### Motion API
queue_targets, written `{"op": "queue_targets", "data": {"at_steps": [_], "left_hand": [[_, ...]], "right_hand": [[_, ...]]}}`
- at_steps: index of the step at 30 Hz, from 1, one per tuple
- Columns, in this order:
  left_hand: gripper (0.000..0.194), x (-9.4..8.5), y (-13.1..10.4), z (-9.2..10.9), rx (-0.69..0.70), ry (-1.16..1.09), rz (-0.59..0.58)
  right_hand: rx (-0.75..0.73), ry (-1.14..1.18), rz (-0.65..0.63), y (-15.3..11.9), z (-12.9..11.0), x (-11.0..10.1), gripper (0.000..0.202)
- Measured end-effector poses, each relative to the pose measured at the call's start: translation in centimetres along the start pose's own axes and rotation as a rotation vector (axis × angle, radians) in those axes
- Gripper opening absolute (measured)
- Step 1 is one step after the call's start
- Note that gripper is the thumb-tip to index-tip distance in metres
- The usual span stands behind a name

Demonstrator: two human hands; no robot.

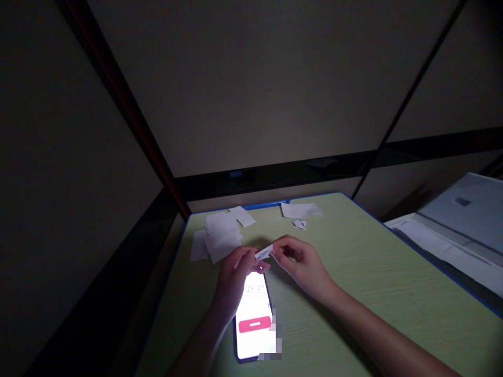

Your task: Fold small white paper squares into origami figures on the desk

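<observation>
Folded paper [263, 253]: just beyond lit smartphone [255, 303]
Left hand [234, 269]: fingers curled, pinching one end
Right hand [302, 260]: thumb and forefinger pinched on other end
Paper sheets [222, 230]: overlapping, on green counter [393, 272] beyond left hand

The phone [254, 301] lies before you on the table [314, 335]. Just beyond it, a slip [264, 252] is between your left hand [234, 269] and right hand [302, 262]. Farther back — papers [222, 233] at left, a scrap [299, 224] at right, with a sheet [302, 210] just behind the scrap.
</observation>
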State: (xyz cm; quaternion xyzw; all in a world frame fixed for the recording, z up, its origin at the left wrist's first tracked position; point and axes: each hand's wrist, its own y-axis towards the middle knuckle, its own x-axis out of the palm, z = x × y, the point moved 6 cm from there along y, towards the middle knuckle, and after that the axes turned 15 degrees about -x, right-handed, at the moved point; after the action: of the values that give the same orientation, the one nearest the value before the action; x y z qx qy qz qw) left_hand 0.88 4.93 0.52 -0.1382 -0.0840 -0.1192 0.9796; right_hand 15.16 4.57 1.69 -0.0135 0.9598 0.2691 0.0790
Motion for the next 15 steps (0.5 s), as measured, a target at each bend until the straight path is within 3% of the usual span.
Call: {"op": "queue_targets", "data": {"at_steps": [10, 15], "left_hand": [[0.015, -0.21, 0.03, 0.34, 0.099, 0.188, 0.104], [0.006, -0.3, -0.04, 0.67, 0.283, 0.262, 0.126]], "right_hand": [[-0.091, -0.034, 0.022, 0.4, 0.2, -0.23, 0.011], [-0.017, 0.065, 0.066, 0.36, 0.49, 0.01, 0.02]]}}
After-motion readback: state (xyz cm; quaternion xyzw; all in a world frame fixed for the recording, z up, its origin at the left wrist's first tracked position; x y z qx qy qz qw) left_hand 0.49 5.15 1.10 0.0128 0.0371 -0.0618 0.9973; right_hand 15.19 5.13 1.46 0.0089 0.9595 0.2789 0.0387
